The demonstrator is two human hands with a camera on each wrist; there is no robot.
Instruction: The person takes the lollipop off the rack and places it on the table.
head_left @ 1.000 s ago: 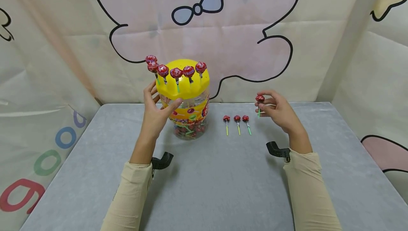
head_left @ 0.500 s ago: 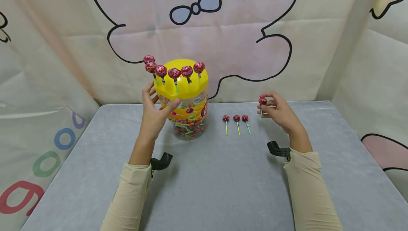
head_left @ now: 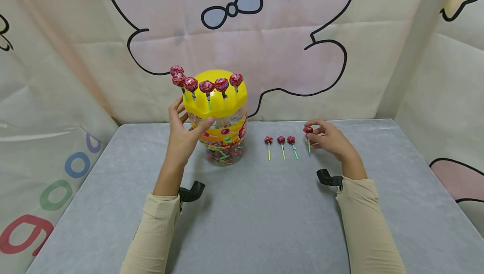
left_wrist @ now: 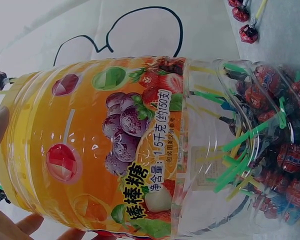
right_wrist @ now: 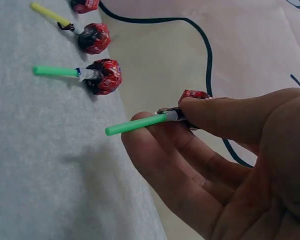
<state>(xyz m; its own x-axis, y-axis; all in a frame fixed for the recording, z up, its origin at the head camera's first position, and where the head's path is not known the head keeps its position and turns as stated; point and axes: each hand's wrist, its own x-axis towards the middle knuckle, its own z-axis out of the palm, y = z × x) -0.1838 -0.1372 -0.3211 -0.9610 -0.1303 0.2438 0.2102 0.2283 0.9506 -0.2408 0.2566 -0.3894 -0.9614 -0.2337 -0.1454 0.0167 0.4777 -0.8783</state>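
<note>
My left hand [head_left: 182, 139] grips the upper side of a clear plastic candy jar [head_left: 227, 136], thumb in front and fingers round the back. The jar has a yellow lid [head_left: 234, 103] with several red-wrapped lollipops [head_left: 206, 86] standing along its edge. More lollipops [left_wrist: 292, 157] lie inside at the bottom, through the clear wall. My right hand [head_left: 330, 138] pinches a red lollipop with a green stick [right_wrist: 135, 124] between thumb and fingers, low over the table. To its left lie 3 lollipops in a row, the nearest with a green stick [right_wrist: 56, 71].
A grey cloth-covered table [head_left: 257, 215] carries everything. Behind it hangs a pale backdrop [head_left: 280, 64] with cartoon outlines, close to the table's back edge. Black wrist mounts [head_left: 330, 178] sit at both cuffs.
My right hand has lowered toward the table with the lollipop, its stick now pointing down beside the row. My left hand keeps its grip on the jar.
</note>
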